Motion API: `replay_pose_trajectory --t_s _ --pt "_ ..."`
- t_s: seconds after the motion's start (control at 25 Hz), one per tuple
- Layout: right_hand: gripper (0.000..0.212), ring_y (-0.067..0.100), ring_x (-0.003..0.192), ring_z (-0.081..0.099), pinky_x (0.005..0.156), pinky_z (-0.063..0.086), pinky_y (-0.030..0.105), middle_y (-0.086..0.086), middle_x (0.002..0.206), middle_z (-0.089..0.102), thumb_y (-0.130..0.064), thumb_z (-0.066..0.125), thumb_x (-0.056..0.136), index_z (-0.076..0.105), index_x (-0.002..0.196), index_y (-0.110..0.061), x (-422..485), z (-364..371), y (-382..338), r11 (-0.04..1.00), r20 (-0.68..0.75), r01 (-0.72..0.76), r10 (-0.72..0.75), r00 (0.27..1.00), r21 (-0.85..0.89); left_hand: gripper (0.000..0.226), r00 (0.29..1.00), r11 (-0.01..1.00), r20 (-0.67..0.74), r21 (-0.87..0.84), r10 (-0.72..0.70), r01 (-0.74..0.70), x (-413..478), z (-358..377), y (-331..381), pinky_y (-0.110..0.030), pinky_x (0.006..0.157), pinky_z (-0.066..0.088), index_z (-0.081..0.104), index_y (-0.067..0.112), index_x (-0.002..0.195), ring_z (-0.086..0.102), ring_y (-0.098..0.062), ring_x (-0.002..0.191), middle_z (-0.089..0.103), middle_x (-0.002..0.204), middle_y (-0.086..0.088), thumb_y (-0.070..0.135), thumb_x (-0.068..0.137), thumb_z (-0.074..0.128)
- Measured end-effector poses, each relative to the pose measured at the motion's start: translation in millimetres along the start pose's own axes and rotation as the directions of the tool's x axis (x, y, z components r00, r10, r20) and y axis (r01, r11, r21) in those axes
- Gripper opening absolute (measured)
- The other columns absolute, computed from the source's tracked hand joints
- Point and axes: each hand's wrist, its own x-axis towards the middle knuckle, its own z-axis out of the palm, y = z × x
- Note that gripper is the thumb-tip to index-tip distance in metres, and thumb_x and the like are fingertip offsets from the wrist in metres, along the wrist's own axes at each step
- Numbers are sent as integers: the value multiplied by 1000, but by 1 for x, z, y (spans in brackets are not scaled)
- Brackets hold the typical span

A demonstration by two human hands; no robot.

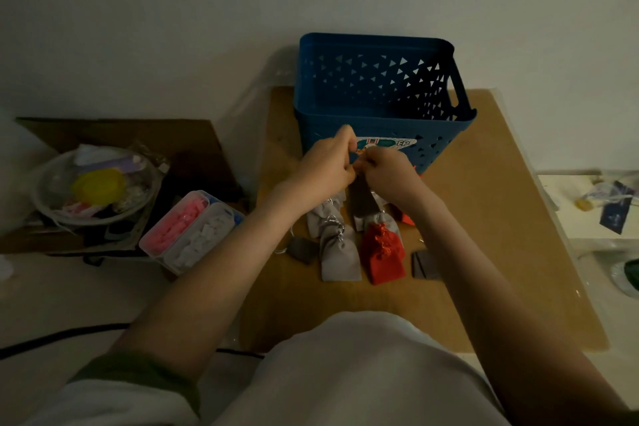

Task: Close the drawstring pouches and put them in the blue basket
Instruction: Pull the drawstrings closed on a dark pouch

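A dark grey drawstring pouch (362, 199) hangs between my two hands, just in front of the blue basket (380, 128). My left hand (332, 162) and my right hand (389, 171) both pinch its top, fingers curled, knuckles nearly touching. The cords themselves are hidden by my fingers. Below my hands, several more pouches lie on the brown board: a light grey pouch (338, 254), a red pouch (383, 254), and small dark grey pouches (424, 264) to either side. I cannot see the basket's floor.
The brown board (501, 218) carries the basket and pouches. To the left stand a clear box of pink and white items (190, 232) and a clear bowl of odds and ends (95, 185). A black cable (52, 335) runs along the lower left. White surface with clutter at right.
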Motion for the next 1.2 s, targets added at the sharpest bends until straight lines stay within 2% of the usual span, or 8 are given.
replay_pose_trajectory --t_s 0.16,0.4,0.56,0.72,0.92,1.04,1.12,1.2 --pt "18 22 90 52 70 31 26 15 102 63 -9 46 96 62 100 -2 6 7 -1 999 -45 -10 9 999 -35 25 995 981 -101 196 19 1 3 12 2 -28 65 36 44 6 114 50 -19 82 53 92 -9 4 91 52" --pt "16 32 92 56 69 35 30 21 100 64 -5 45 94 61 96 0 11 13 -2 999 -126 16 -11 992 41 24 991 909 -128 415 25 31 13 14 -2 -32 84 41 50 1 118 49 -29 111 55 118 -17 4 96 39" --pt "23 24 85 56 70 38 29 16 95 64 -14 45 99 61 96 2 11 10 -3 989 -88 11 2 996 148 19 984 896 -161 444 71 7 7 20 -9 -30 81 42 50 2 114 51 -27 106 56 113 -15 6 97 41" --pt "39 29 79 58 78 47 43 22 92 67 -29 43 101 65 97 3 16 9 1 937 0 -88 93 996 338 15 891 892 -311 412 332 -188 3 29 -19 -27 57 47 59 2 88 60 -26 71 60 78 -13 -1 78 70" --pt "18 15 71 53 65 47 24 10 79 59 -11 51 97 64 86 -7 14 -2 11 848 128 -125 67 989 516 24 834 829 -327 502 445 -246 0 34 -24 -24 59 45 60 3 83 57 -21 66 59 73 -10 -3 68 78" --pt "14 13 69 53 66 46 22 8 79 59 -9 54 96 64 86 -9 15 2 18 787 145 -124 45 989 605 18 817 829 -331 481 472 -284 1 32 -29 -25 61 45 60 2 83 58 -23 67 60 73 -11 -3 72 74" --pt "13 15 70 52 67 44 25 12 80 59 -9 54 95 65 88 -8 16 8 24 751 147 -115 24 989 651 5 827 825 -291 469 482 -315 1 31 -32 -26 60 46 59 3 82 58 -23 68 59 74 -11 -1 79 63" --pt "14 15 67 52 65 42 26 11 77 59 -7 54 95 65 87 -8 17 11 29 696 141 -101 0 990 711 12 850 837 -255 445 461 -320 1 32 -33 -26 62 46 59 3 82 57 -23 70 59 76 -11 5 86 48"
